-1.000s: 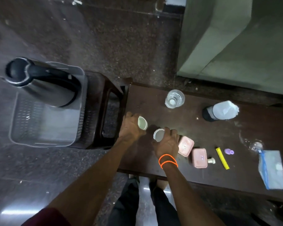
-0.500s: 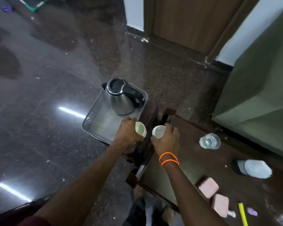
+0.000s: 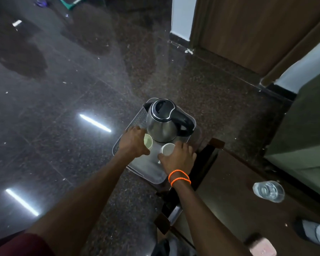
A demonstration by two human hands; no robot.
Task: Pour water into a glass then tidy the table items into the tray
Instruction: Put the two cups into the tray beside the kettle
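A grey plastic tray (image 3: 146,168) sits left of the dark wooden table (image 3: 235,204), with a steel kettle (image 3: 164,122) standing in its far end. My left hand (image 3: 133,143) holds a small pale-green cup (image 3: 148,141) over the tray, just beside the kettle's base. My right hand (image 3: 179,157), with orange bands at the wrist, holds a small white cup (image 3: 168,149) over the tray next to the first cup. A clear glass of water (image 3: 269,191) stands on the table at the right.
A plastic bottle (image 3: 316,233) lies on the table at the lower right. A pink lidded box (image 3: 262,248) sits near the bottom edge. A green block (image 3: 303,126) rises behind the table. A wooden door (image 3: 248,30) is at the back, dark polished floor (image 3: 63,108) to the left.
Both hands carried the two small cups leftward off the table and over the tray beside the kettle. My view swung left with them, so most table items left the frame.
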